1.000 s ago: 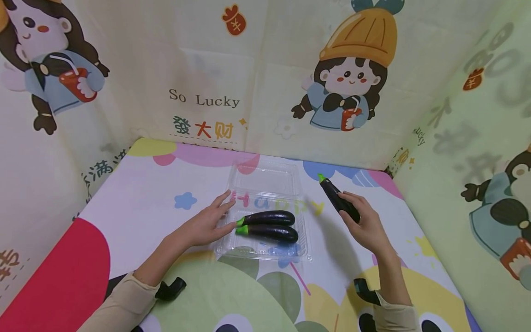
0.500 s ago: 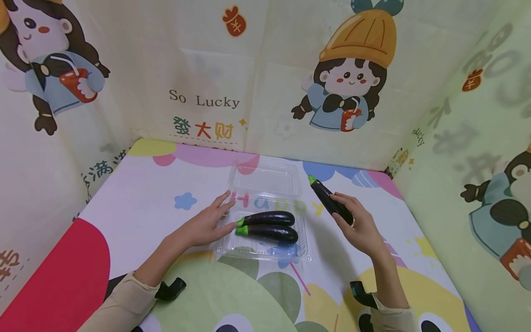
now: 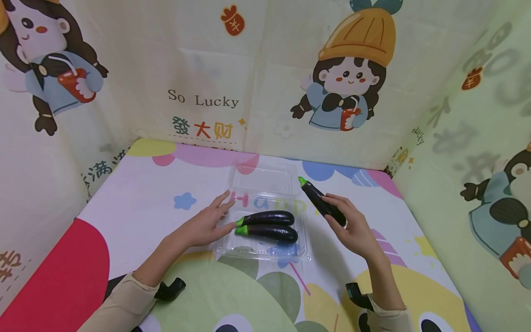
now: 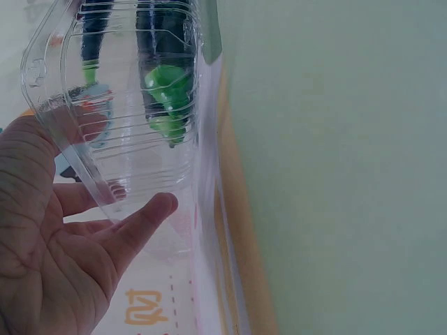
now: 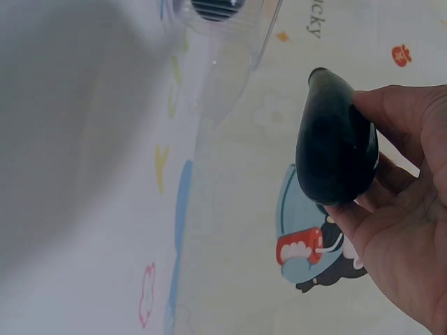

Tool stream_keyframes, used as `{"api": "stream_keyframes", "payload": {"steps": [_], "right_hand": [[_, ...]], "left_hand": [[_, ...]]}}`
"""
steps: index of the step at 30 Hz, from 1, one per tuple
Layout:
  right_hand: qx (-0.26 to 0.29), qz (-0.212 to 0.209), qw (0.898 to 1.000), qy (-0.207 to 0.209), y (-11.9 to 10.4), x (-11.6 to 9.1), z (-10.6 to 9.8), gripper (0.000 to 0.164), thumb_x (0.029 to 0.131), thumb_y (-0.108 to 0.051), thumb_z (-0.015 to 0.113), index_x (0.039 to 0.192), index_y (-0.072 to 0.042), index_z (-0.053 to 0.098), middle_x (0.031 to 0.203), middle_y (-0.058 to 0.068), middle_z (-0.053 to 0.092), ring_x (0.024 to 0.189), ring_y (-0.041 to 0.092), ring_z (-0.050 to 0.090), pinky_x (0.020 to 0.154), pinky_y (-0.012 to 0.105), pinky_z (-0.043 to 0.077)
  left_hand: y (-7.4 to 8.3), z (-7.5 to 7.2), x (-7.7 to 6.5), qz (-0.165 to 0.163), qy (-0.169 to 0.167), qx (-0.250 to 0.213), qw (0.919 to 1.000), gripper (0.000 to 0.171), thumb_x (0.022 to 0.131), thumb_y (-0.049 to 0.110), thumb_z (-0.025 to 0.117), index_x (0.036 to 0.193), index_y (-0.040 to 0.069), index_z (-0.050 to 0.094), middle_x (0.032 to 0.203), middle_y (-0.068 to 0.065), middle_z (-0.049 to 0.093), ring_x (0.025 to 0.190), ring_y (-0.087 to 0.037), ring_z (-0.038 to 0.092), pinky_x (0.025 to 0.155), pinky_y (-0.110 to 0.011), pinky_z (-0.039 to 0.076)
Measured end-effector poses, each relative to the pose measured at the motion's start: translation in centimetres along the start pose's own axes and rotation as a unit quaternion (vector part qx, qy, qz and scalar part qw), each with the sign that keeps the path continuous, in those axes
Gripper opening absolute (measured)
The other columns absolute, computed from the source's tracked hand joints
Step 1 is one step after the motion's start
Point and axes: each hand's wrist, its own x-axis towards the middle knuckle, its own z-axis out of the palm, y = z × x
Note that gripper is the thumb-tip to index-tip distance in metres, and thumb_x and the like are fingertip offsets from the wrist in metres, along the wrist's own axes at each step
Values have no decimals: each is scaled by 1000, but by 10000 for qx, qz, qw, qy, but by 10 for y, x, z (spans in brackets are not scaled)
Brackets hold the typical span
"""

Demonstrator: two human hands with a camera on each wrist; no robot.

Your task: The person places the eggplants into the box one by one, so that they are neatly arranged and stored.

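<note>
A clear plastic clamshell box [image 3: 265, 251] lies open on the patterned table, with two dark purple eggplants [image 3: 267, 217] [image 3: 269, 233] side by side in its near half. My left hand [image 3: 207, 223] rests flat with straight fingers against the box's left edge [image 4: 84, 167]; the green stems [image 4: 167, 91] show through the plastic. My right hand [image 3: 350, 228] grips a third eggplant [image 3: 321, 203] by its thick end [image 5: 335, 139], lifted just right of the box, green stem pointing up and left.
The box's open lid [image 3: 265, 177] lies flat behind the tray. Cartoon-printed cloth walls [image 3: 207, 83] close in the table at the back and on both sides. Bare tablecloth [image 3: 141, 198] stretches to the left of the box.
My right hand has carried the third eggplant leftward, closer to the box's right edge. The left hand and the two eggplants in the box have stayed still.
</note>
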Motion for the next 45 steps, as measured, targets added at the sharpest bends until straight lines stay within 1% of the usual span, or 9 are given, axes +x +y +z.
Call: {"api": "stream_keyframes", "payload": {"steps": [3,7,10,13,22,30,35,40,45], "right_hand": [[-11,-44,10000,-17,-3,2,2,50,93,5,69,140,-7,60,145,16,56,128,34,55,97,15,41],[38,-112,9999,-75,-5,4,5,50,93,4,69,140,-8,61,145,13,57,127,33,56,94,25,45],[154,-166,9996,-172,-8,5,8,50,93,4,69,141,-8,60,145,13,56,125,31,57,89,21,49],[238,-189,9992,-269,-11,6,9,50,94,3,69,141,-8,60,145,13,56,126,29,56,88,19,49],[417,-244,9976,-487,-23,8,15,49,95,2,68,141,-9,59,147,12,55,131,27,54,89,19,47],[675,-350,9947,-695,-30,8,22,48,96,1,67,142,-10,59,148,11,54,126,24,56,75,25,52],[787,-478,9917,-902,-35,7,26,48,97,1,66,142,-10,58,148,10,54,129,23,54,69,24,50],[893,-605,9877,-1132,-39,8,30,48,97,1,66,143,-9,58,147,8,54,133,23,53,76,29,50],[1010,-774,9823,-1372,-44,9,33,47,97,0,66,143,-8,57,146,6,55,134,23,53,99,30,51]], "left_hand": [[0,0,0,-18,8,5,10000,71,100,31,66,156,-2,37,168,-23,17,117,-31,68,105,-54,49],[0,0,0,-23,12,-10,10000,71,100,32,65,156,-1,37,169,-22,16,117,-31,68,105,-54,49],[0,0,0,-2,19,-2,10000,71,100,32,65,156,-1,37,168,-23,16,117,-31,68,105,-54,49],[0,0,0,10,25,4,10000,71,100,32,66,156,-1,37,168,-23,17,117,-31,68,105,-54,49],[-1,1,0,-18,32,-8,10000,71,100,32,65,156,-1,37,168,-22,17,116,-30,69,104,-54,49],[-1,0,0,-3,0,-35,10000,71,101,32,65,157,-1,36,168,-23,16,117,-31,68,105,-54,49],[-1,0,-1,25,-3,-54,10000,71,101,31,65,157,-2,36,168,-23,16,116,-31,69,105,-54,49],[-1,0,-1,51,4,-68,10000,71,101,31,65,157,-2,36,168,-24,16,116,-31,68,105,-54,49],[-1,-1,-1,91,-2,-99,9999,71,101,30,65,157,-3,35,168,-24,15,116,-31,69,105,-53,49]]}}
